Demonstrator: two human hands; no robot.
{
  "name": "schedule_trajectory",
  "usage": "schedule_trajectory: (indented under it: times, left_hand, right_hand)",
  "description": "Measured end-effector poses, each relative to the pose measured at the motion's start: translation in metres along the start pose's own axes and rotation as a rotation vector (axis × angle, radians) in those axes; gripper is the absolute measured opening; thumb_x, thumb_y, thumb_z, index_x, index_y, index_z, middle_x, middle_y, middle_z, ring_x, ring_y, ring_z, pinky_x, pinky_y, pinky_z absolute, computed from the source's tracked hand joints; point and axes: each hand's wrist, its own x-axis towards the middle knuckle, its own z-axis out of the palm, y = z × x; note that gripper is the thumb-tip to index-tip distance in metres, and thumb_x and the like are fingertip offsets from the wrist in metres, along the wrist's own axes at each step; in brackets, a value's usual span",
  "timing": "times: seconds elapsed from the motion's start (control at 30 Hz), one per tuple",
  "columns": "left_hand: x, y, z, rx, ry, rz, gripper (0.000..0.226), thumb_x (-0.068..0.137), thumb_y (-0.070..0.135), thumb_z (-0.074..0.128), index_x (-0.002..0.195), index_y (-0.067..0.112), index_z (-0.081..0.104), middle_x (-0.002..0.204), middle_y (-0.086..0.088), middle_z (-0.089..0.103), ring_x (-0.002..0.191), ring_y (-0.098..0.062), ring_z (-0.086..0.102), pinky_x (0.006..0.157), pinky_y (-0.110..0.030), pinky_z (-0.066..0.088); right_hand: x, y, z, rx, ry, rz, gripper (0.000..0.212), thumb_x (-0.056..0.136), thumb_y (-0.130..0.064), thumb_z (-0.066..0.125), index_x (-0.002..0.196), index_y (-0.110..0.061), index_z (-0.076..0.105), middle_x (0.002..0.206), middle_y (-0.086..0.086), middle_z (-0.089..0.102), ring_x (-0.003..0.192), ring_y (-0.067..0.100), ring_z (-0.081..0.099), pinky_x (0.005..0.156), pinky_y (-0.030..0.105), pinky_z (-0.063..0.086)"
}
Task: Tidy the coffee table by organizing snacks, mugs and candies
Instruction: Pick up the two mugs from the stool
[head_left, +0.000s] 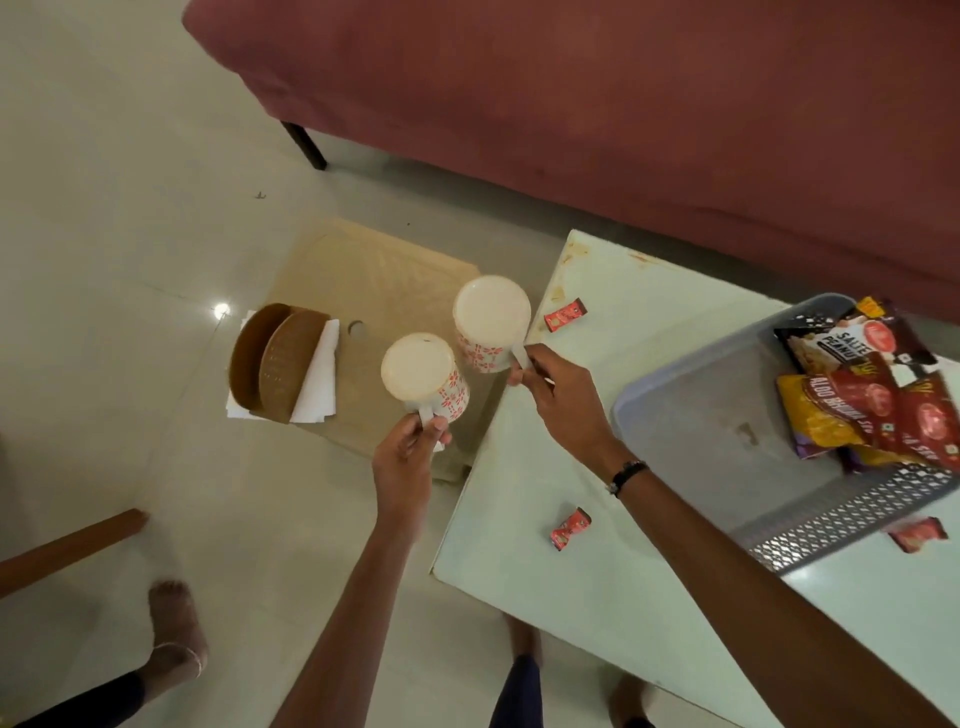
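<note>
My left hand (408, 457) grips the handle of a white mug with red flower prints (423, 376), held in the air left of the pale coffee table (597, 519). My right hand (558, 389) grips the handle of a second, matching mug (491, 322) above the table's left edge. Both mugs hang over a low beige stool (379, 270). Three red candies lie on the table: one near the far corner (565, 314), one near the front (570, 528), one beside the basket (917, 535). Several snack packets (872, 395) lie in the grey basket (691, 415).
A brown napkin holder with white napkins (283, 364) stands on the stool's left side. A maroon sofa (623, 104) runs behind the table. Another person's foot (174, 629) and a wooden piece (67, 545) are at the lower left on the tiled floor.
</note>
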Motion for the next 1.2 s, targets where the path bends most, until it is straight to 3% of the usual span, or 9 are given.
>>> schedule_trajectory:
  times: [0.17,0.27,0.33,0.47,0.57,0.67,0.73,0.97,1.2]
  left_hand:
    - [-0.037,0.012,0.055,-0.018,-0.156,0.005,0.014,0.088,0.02,0.061,0.082,0.009,0.065,0.062,0.012,0.061,0.065,0.0,0.054,0.064,-0.016,0.041]
    - [-0.059,0.018,0.097,-0.022,-0.258,0.009,0.013,0.088,0.018,0.061,0.076,0.014,0.065,0.067,0.007,0.061,0.061,0.001,0.049,0.063,-0.018,0.038]
    - [-0.072,0.019,0.125,0.009,-0.329,0.027,0.018,0.088,0.018,0.062,0.071,0.014,0.062,0.068,0.002,0.061,0.056,0.0,0.044,0.062,-0.021,0.035]
    - [-0.097,0.015,0.181,0.078,-0.401,0.034,0.014,0.087,0.018,0.063,0.073,0.016,0.065,0.064,0.008,0.065,0.059,-0.001,0.053,0.063,-0.025,0.043]
    - [-0.105,0.004,0.217,0.138,-0.411,0.027,0.01,0.086,0.018,0.064,0.077,0.02,0.069,0.067,0.006,0.069,0.073,-0.01,0.064,0.075,-0.031,0.052]
    - [-0.105,-0.011,0.248,0.167,-0.429,0.02,0.014,0.087,0.018,0.063,0.08,0.007,0.067,0.072,0.0,0.069,0.075,-0.011,0.062,0.076,-0.033,0.052]
    - [-0.101,-0.019,0.265,0.18,-0.44,0.011,0.014,0.087,0.019,0.063,0.082,0.007,0.067,0.072,0.0,0.067,0.074,-0.01,0.06,0.075,-0.031,0.05]
    - [-0.084,-0.032,0.301,0.243,-0.45,0.056,0.011,0.088,0.016,0.062,0.092,0.008,0.068,0.079,-0.003,0.067,0.074,-0.003,0.058,0.064,-0.009,0.042]
    - [-0.07,-0.036,0.315,0.245,-0.421,0.026,0.011,0.089,0.009,0.059,0.091,0.016,0.067,0.087,-0.003,0.067,0.087,-0.012,0.057,0.075,-0.022,0.044]
  right_hand:
    - [-0.06,0.023,-0.07,-0.03,0.159,-0.001,0.01,0.094,-0.004,0.053,0.095,-0.012,0.06,0.077,0.002,0.068,0.071,0.003,0.061,0.062,0.009,0.043]
    - [-0.096,0.047,-0.114,-0.088,0.242,0.03,0.009,0.092,-0.01,0.055,0.087,-0.003,0.059,0.068,0.009,0.062,0.061,0.009,0.052,0.057,0.015,0.038]
    - [-0.118,0.062,-0.14,-0.133,0.281,0.048,0.012,0.091,-0.013,0.055,0.085,-0.004,0.058,0.066,-0.002,0.061,0.061,0.015,0.051,0.055,0.017,0.036]
    - [-0.164,0.089,-0.184,-0.14,0.336,0.125,0.004,0.09,-0.001,0.056,0.088,-0.003,0.059,0.066,-0.024,0.057,0.061,-0.004,0.052,0.053,0.006,0.035]
    - [-0.19,0.109,-0.206,-0.169,0.378,0.162,0.005,0.09,-0.003,0.057,0.093,-0.004,0.06,0.067,-0.023,0.059,0.065,-0.005,0.056,0.054,0.008,0.038]
    - [-0.206,0.127,-0.22,-0.198,0.408,0.175,0.01,0.089,0.0,0.058,0.099,0.0,0.061,0.075,-0.018,0.06,0.069,-0.015,0.054,0.056,0.001,0.039]
    - [-0.212,0.135,-0.226,-0.2,0.418,0.183,0.009,0.09,0.0,0.057,0.097,0.001,0.061,0.077,-0.006,0.061,0.072,-0.015,0.056,0.058,0.0,0.039]
    - [-0.219,0.156,-0.236,-0.186,0.414,0.183,0.009,0.09,-0.005,0.056,0.097,-0.002,0.061,0.081,-0.002,0.064,0.071,-0.001,0.057,0.059,0.002,0.043]
    - [-0.212,0.161,-0.231,-0.138,0.324,0.191,0.01,0.094,-0.009,0.052,0.092,-0.004,0.06,0.077,-0.003,0.06,0.069,-0.003,0.055,0.056,0.003,0.038]
